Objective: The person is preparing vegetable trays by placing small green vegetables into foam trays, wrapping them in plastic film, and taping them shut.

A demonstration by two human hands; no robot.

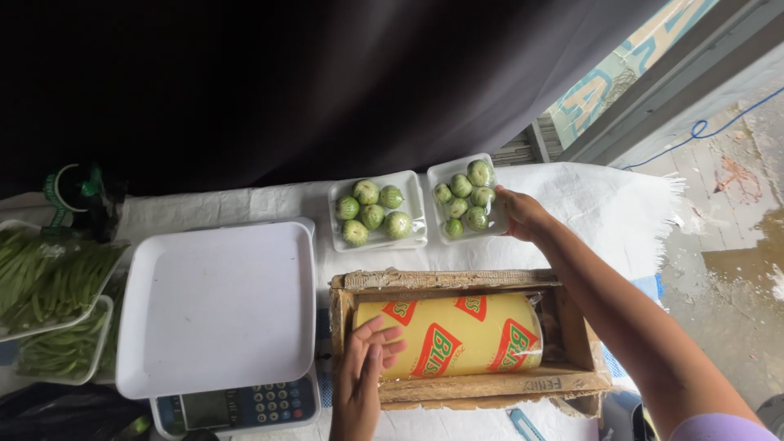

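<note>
My right hand (521, 214) reaches out and grips the right edge of a white tray of small round green eggplants (466, 198), covered in clear film. A second such tray (377, 211) sits just left of it. My left hand (365, 365) rests flat with fingers spread on the left end of a big yellow roll of cling film (457, 335) with red markings. The roll lies sideways in a rough wooden box (572, 335) near me.
A digital scale with a white platter (219, 306) and keypad stands left of the box. Trays of green beans (57, 286) lie at the far left. White sacking (604, 212) covers the table; a dark curtain hangs behind, wet pavement to the right.
</note>
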